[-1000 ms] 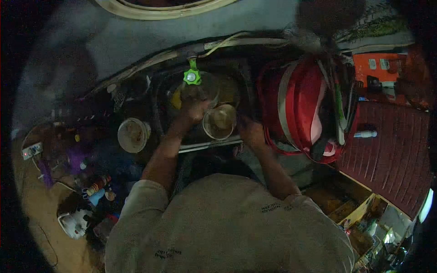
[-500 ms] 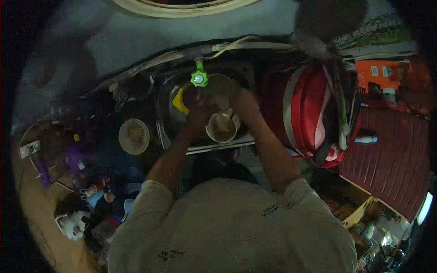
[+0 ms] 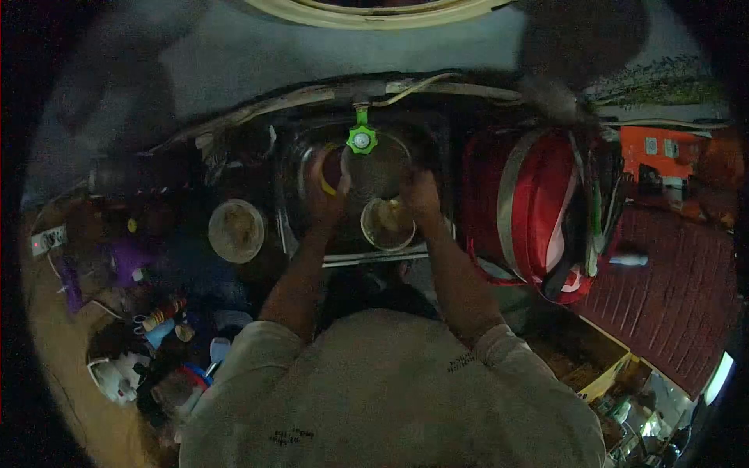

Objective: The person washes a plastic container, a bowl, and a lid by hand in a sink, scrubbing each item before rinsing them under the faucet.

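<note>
In the sink [image 3: 290, 210] a round dish [image 3: 378, 168] lies under the green tap [image 3: 361, 140]. My left hand [image 3: 329, 196] is left of that dish, over a yellow-edged item [image 3: 328, 186]; its fingers are apart but smeared, and a firm hold does not show. My right hand [image 3: 422, 195] has curled fingers by the dish's lower right edge; what they hold, if anything, is too dark to make out. A pale bowl [image 3: 388, 226] with light contents sits between my wrists, near the sink's front edge.
A white-rimmed bowl [image 3: 236, 231] stands left of the sink. Close on the right is a large red bag [image 3: 523, 207]. Farther right are an orange package [image 3: 659, 156] and a dark red ridged surface [image 3: 671, 288]. A pipe [image 3: 292, 101] runs along the wall.
My hands have moved apart from around the round dish. The left went left over the yellow-edged item, the right stayed on the dish's right side. The whole view shifted slightly.
</note>
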Available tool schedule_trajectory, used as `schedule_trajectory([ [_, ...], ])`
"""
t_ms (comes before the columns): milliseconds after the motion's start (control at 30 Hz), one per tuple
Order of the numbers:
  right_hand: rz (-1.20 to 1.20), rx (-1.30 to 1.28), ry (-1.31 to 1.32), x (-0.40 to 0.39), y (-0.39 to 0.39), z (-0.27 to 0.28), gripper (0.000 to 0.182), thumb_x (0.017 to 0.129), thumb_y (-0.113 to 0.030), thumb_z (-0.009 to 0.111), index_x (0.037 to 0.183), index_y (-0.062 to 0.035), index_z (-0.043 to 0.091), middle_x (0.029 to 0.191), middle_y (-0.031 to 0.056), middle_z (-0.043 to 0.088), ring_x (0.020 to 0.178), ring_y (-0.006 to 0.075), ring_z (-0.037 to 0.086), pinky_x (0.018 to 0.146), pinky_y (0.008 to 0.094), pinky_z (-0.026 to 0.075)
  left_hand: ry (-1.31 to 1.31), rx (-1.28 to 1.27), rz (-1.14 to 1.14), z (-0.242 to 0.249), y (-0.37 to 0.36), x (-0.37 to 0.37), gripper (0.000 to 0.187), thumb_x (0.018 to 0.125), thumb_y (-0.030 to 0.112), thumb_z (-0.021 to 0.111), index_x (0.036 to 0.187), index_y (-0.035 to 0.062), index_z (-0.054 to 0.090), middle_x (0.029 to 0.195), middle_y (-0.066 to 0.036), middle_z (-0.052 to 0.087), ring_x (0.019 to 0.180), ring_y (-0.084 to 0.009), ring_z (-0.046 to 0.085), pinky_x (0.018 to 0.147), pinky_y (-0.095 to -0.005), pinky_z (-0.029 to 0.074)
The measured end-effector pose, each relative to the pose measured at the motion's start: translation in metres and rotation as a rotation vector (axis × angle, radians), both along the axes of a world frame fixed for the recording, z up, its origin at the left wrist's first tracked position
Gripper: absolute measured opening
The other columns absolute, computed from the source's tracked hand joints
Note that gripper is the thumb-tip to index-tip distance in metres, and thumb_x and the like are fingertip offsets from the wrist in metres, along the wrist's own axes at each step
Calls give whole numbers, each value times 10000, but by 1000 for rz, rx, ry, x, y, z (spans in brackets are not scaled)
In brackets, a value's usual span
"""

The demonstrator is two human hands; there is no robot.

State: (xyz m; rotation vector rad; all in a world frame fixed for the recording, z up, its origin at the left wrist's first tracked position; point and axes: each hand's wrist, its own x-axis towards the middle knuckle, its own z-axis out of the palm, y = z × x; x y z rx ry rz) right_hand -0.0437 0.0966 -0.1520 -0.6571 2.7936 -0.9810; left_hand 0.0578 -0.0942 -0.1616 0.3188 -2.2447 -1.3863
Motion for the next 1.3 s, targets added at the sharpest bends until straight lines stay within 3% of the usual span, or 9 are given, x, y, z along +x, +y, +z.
schedule_trajectory([
  [100,-71,37,-177,3,-5,-38,198,859,-160,545,867,34,585,721,185,603,630,278,607,591,396,474,-333,574,152,37,-10,-3,636,923,407,509,1432,97,286,1435,-158,325,1245,-327,420,1034,-468,331],
  [300,194,-160,-183,4,-12,-90,305,904,-285,517,1006,-3,573,874,160,592,790,222,587,710,404,465,-260,657,-193,-33,-50,-8,723,892,440,567,1441,87,256,1416,-170,334,1279,-305,368,1052,-467,315],
  [500,14,48,-901,-14,-50,-65,528,963,-448,404,1208,16,468,1105,115,542,996,202,533,866,369,445,-588,-527,206,-10,-33,-5,776,833,514,603,1404,65,330,1359,-199,415,1280,-369,362,1077,-501,252],
  [600,193,-302,-722,-18,-53,-163,586,962,-485,400,1204,45,464,1108,128,550,950,230,552,834,369,459,-123,-571,319,33,-16,7,901,762,617,620,1407,65,317,1349,-220,411,1275,-394,358,1064,-535,246],
  [700,184,-246,-766,-19,-66,-143,561,958,-462,408,1210,35,467,1119,131,548,962,236,551,841,370,458,-487,-745,332,59,0,7,1003,693,679,636,1413,68,301,1362,-228,386,1279,-442,325,1035,-618,229],
  [900,227,-150,-809,-13,-79,-115,491,947,-394,432,1228,6,476,1154,142,542,998,252,547,863,376,453,-200,-804,480,67,10,-2,826,721,576,668,1328,78,413,1327,-172,432,1207,-392,398,986,-617,238],
  [967,238,-120,-801,-11,-83,-110,470,943,-371,440,1234,-4,480,1165,146,540,1010,258,545,871,378,452,-271,-890,386,60,3,1,910,742,628,621,1409,85,324,1418,-241,298,1295,-545,222,986,-713,173],
  [1200,262,-81,-769,-11,-82,-86,412,930,-292,468,1255,-39,491,1206,158,533,1052,277,540,896,384,447,-205,-1048,330,81,9,14,822,782,567,622,1394,87,354,1391,-238,346,1304,-500,256,1013,-678,175],
  [1300,244,-87,-763,-9,-61,-52,396,925,-258,480,1264,-54,495,1223,163,530,1069,286,538,907,387,445,-1051,-620,60,139,18,16,840,775,604,617,1386,87,361,1374,-244,362,1295,-457,297,1022,-653,192],
])
